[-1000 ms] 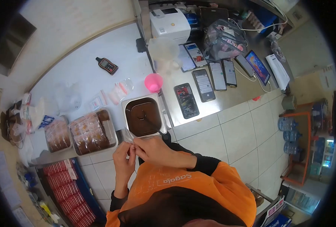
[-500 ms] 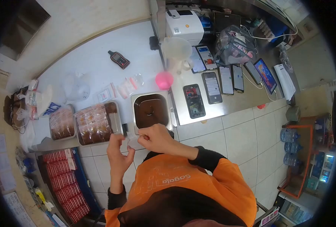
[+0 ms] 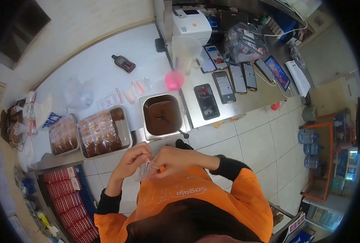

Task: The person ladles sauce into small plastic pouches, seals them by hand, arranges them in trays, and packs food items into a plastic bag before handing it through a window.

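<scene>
So the thing in play is a small, thin, see-through plastic bag (image 3: 144, 172), held off the desk (image 3: 95, 60), just out past its front edge and in front of the person's bright orange top (image 3: 224, 206). It's kinda crinkly, with pale glints along the folds, and it looks narrow and bunched up near the fingers. Fair warning, it's small and half covered, so I can't really tell if anything's inside.

Both hands are on it, fingers drawn in tight: the left hand (image 3: 132, 162) pinches it near the top, fingers curled close together, and the right hand (image 3: 172, 159) has bent fingers on the other side. The two are right beside each other.

Right behind them, at the desk's front edge toward the right end of the white part, sits a square silver metal container (image 3: 143, 119) with smooth brown liquid (image 3: 153, 117) in it and a dark handle end (image 3: 185, 135) poking over its front right corner. A pink plastic cup (image 3: 174, 80) stands just behind it. Left along that edge, there's a rectangular metal tray (image 3: 128, 135) of glossy clear packs with brown filling (image 3: 101, 129).
</scene>
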Action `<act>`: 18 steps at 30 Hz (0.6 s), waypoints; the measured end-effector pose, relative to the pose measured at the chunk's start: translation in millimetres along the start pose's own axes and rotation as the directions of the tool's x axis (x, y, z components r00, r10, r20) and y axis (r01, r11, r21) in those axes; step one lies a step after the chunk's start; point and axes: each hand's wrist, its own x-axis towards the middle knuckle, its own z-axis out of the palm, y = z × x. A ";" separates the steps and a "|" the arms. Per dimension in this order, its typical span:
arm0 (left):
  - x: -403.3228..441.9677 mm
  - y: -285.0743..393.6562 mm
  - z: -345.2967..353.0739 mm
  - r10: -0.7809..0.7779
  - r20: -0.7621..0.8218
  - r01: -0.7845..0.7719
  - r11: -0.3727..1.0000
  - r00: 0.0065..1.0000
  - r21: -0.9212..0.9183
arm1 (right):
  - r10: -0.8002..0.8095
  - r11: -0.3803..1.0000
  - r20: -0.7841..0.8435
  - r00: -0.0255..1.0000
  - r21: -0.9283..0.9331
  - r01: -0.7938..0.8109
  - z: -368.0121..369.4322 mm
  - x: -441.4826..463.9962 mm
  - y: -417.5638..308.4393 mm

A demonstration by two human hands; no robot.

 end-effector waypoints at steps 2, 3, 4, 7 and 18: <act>13.2 4.1 9.8 0.007 0.189 -0.020 0.997 0.982 0.070 | -0.035 0.910 0.200 0.979 -0.400 0.114 5.6 -2.6 6.0; 11.1 2.2 13.4 0.009 0.193 -0.022 0.998 0.981 0.066 | -0.030 0.910 0.196 0.980 -0.401 0.109 11.7 -5.7 12.8; 6.5 -1.1 17.1 -0.085 0.217 0.067 0.994 0.972 0.090 | 0.077 0.835 0.152 0.985 -0.550 0.019 21.0 -10.2 21.3; -7.5 -19.1 25.8 -0.246 0.340 0.204 0.967 0.908 0.155 | 0.085 0.753 0.059 0.995 -0.658 -0.025 34.5 -18.6 17.2; -47.1 -70.8 -9.6 -0.361 0.060 0.347 0.820 0.931 -0.455 | 0.621 0.756 -0.770 0.146 0.637 0.149 60.5 -49.4 109.2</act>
